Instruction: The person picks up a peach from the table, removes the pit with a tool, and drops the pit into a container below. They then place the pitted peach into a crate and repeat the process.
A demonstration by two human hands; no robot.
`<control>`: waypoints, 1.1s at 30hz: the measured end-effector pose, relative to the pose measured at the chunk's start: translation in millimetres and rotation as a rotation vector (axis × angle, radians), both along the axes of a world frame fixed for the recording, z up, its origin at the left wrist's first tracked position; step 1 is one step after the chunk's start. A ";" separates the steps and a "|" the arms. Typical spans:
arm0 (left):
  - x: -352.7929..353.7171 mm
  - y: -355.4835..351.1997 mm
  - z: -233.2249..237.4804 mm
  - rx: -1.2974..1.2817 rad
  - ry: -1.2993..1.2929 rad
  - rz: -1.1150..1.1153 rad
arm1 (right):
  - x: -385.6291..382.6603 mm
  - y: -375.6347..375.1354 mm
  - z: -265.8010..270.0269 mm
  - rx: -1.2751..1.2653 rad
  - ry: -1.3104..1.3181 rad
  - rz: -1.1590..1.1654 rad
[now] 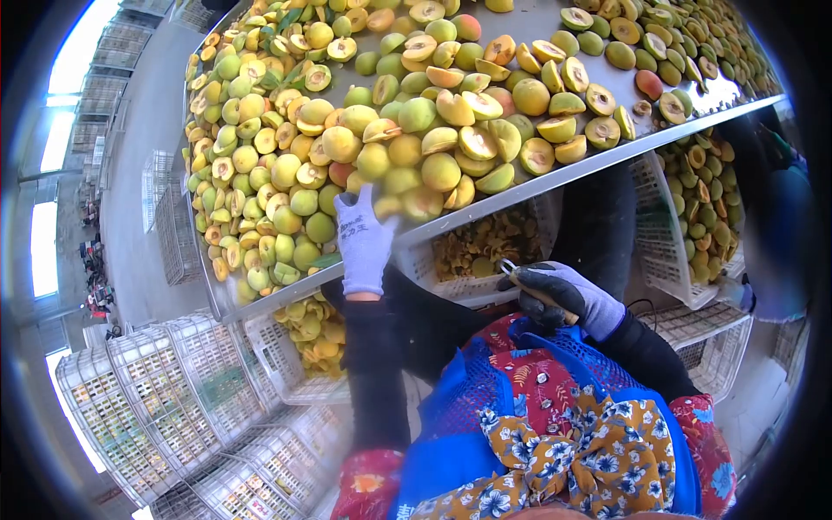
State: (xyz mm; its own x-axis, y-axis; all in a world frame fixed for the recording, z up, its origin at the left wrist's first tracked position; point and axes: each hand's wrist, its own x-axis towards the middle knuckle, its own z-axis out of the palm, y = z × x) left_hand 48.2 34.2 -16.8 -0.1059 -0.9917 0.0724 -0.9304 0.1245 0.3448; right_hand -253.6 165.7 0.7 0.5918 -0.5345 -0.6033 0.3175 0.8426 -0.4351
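My left hand [364, 247], in a pale lavender glove with dark print, reaches over the table's metal rim to the near side of a heap of yellow-green peaches [441, 172]. Its visible fingers are apart, with no fruit seen between them; some peaches beside it are blurred. Held in front of my body, my right hand [563, 295], in a lavender glove with a dark palm, is closed around a small pitting tool [510, 270] with a looped metal tip and a light brown handle. Many peaches are cut in half, such as the peach half [536, 156] near the rim.
The metal table [520, 192] slopes across the view. Below its rim stand a crate of scraps [485, 247], a crate of fruit pieces [316, 342] and a crate of peaches [702, 204]. Stacked plastic crates [165, 390] stand at left. Another person [780, 234] is at the right edge.
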 end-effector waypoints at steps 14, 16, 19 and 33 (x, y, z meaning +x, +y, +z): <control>-38.0 70.9 1.2 0.698 2.016 0.272 | 47.1 -0.9 30.4 -1.182 0.861 0.163; -60.0 82.4 17.7 0.809 2.095 0.411 | 51.2 -3.3 30.3 -1.218 0.905 0.148; -90.0 99.6 44.7 0.710 1.953 0.529 | 52.2 -4.1 26.6 -1.098 0.859 0.160; -114.3 126.0 17.7 0.418 1.592 0.292 | 52.4 11.9 7.8 -0.759 0.470 -0.010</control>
